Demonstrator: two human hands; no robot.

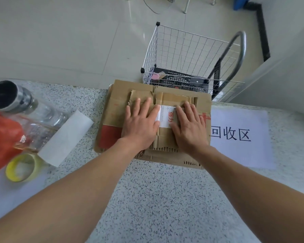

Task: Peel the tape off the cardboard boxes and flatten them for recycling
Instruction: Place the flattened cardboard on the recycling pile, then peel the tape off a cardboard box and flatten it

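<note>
Head view: left hand (141, 125) and right hand (189, 128) press flat-fingered on flattened cardboard (203, 104), long axis left-right.

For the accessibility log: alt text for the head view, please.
Both hands, left hand and right hand, press flat on a stack of flattened cardboard boxes on a speckled countertop. A yellow tape roll lies at left; a wire basket stands beyond.

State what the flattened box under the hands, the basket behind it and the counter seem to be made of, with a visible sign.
Flattened box: corrugated cardboard, matte brown; fluted edges show. Basket: apparently white-coated metal wire grid. Counter: speckled, perhaps terrazzo or stone.
</note>
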